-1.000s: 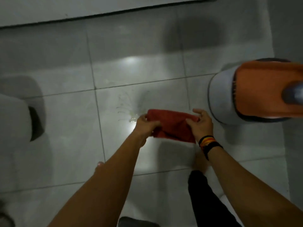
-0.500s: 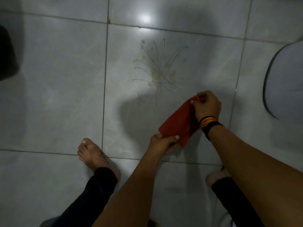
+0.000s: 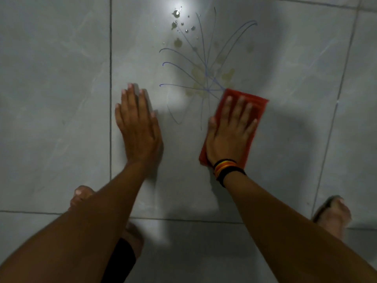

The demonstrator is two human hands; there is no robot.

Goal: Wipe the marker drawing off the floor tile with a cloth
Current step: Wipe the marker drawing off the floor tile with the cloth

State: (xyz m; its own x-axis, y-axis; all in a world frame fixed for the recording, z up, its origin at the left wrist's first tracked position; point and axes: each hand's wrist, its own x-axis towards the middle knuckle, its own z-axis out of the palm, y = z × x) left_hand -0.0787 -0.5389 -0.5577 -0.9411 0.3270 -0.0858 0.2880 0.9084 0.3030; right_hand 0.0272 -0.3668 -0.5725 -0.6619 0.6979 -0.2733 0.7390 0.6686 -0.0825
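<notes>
A blue marker drawing (image 3: 204,64) of curved lines fanning out from one point covers the upper middle of a grey floor tile (image 3: 183,180). Yellowish wet patches and small droplets lie among the lines. A folded red cloth (image 3: 256,105) lies flat on the tile at the drawing's lower right corner, its top left corner touching the lines. My right hand (image 3: 229,133) presses flat on the cloth with fingers spread. My left hand (image 3: 138,127) rests flat on the bare tile to the left of the drawing, holding nothing.
Dark grout lines (image 3: 110,99) frame the tile. My bare left foot (image 3: 81,197) stands at the lower left, and my right foot (image 3: 332,215) in a sandal at the lower right. A bright light reflection (image 3: 179,7) glares at the top.
Both hands held the cloth in the air before. Now the cloth lies on the tile under my right hand, my left hand has let go and rests on the floor, and the view is closer.
</notes>
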